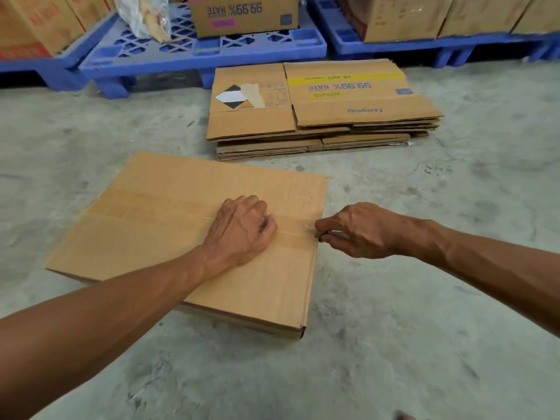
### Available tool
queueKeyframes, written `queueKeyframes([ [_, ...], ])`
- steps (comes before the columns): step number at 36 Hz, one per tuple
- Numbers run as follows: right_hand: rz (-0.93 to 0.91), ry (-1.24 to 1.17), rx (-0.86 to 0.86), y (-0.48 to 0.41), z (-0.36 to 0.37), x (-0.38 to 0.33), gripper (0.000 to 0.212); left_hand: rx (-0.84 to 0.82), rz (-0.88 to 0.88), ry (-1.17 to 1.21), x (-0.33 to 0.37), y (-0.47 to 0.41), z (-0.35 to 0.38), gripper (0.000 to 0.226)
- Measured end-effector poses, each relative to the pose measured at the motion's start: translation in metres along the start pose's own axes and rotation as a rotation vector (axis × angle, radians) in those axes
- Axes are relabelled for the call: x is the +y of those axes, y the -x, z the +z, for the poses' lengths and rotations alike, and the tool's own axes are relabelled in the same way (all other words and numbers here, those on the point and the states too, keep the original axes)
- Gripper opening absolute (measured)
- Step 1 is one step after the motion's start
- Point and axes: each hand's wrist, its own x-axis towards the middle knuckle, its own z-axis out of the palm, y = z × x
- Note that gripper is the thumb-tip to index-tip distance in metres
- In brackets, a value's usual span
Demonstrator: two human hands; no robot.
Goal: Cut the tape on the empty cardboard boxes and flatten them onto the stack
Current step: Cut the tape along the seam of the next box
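A brown cardboard box point(169, 237) lies low on the concrete floor, a strip of clear tape point(295, 233) running across its top seam. My left hand point(239, 227) rests on the box top as a closed fist beside the tape. My right hand point(360, 230) is at the box's right edge, shut on a small cutter point(331, 235) whose tip meets the tape end; most of the cutter is hidden by my fingers. Behind the box lies the stack of flattened boxes point(321, 116).
Blue plastic pallets point(194, 53) line the back, carrying full cartons point(242, 13) and a plastic bag point(142, 13). A further pallet point(430, 45) with cartons stands at the back right. Bare concrete floor point(424, 313) surrounds the box.
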Motion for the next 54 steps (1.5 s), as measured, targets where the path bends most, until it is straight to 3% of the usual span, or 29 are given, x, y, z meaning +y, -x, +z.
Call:
queueKeyframes([
  [7,-0.041,-0.037,0.048,0.007,0.008,0.012,0.030,-0.026,-0.102,-0.151,0.011,0.010,0.000,0.026],
  [11,0.008,-0.083,-0.029,0.018,0.028,0.018,0.038,-0.041,-0.113,-0.198,0.009,0.016,-0.003,0.028],
  [14,0.161,-0.350,0.033,0.027,0.040,0.021,0.028,0.002,0.041,-0.128,0.002,0.001,-0.009,0.025],
  [17,0.314,-0.647,0.174,0.023,0.043,0.020,0.035,-0.061,0.290,-0.018,-0.005,-0.025,-0.006,0.003],
  [21,0.419,-0.834,0.335,0.010,0.046,0.009,0.036,-0.173,0.486,0.148,-0.001,-0.062,-0.004,0.041],
  [25,0.481,-0.977,0.442,0.000,0.051,0.000,0.024,-0.146,0.526,0.246,0.004,-0.073,0.002,0.040],
  [33,0.479,-1.035,0.494,-0.009,0.054,-0.007,0.019,0.011,0.542,0.283,0.007,-0.075,0.015,0.027],
  [54,0.464,-1.035,0.530,-0.008,0.057,-0.011,0.019,-0.038,0.543,0.222,0.028,-0.098,0.024,0.019],
])
